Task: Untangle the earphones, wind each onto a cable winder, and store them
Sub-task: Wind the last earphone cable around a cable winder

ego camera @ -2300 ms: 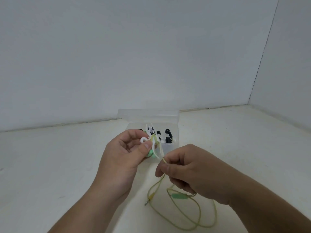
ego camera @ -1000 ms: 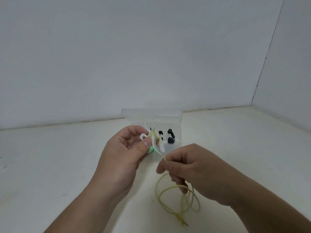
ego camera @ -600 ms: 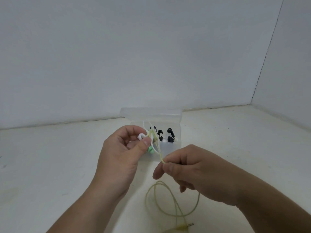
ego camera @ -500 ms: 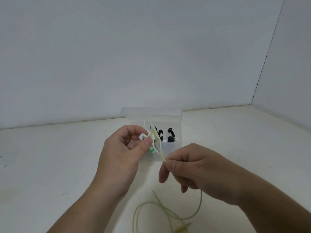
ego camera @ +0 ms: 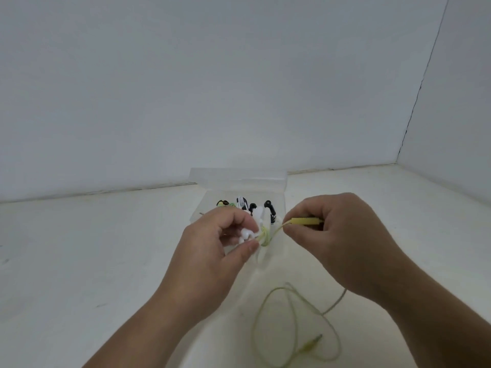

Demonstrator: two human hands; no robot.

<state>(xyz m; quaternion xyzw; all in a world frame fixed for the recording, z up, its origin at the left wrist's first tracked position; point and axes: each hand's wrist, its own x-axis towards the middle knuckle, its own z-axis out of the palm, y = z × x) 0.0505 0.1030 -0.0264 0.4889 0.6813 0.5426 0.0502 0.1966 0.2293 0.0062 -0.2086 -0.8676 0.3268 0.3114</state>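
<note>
The left hand [ego camera: 212, 251] grips a white winder [ego camera: 248, 233] between thumb and fingers, and some turns of the yellow cable [ego camera: 265, 236] already sit on it, just beside the thumb. The right hand [ego camera: 345, 235] pinches the thicker yellow piece [ego camera: 305, 221] of this cable, near the winder. Below the right wrist a long loop with the plug [ego camera: 312, 346] lies loose on the table [ego camera: 79, 248], so I judge much winding is left. Behind both hands a clear box [ego camera: 239, 179] stands open with black earphones [ego camera: 268, 207] inside; those seem stored, the yellow one not yet.
</note>
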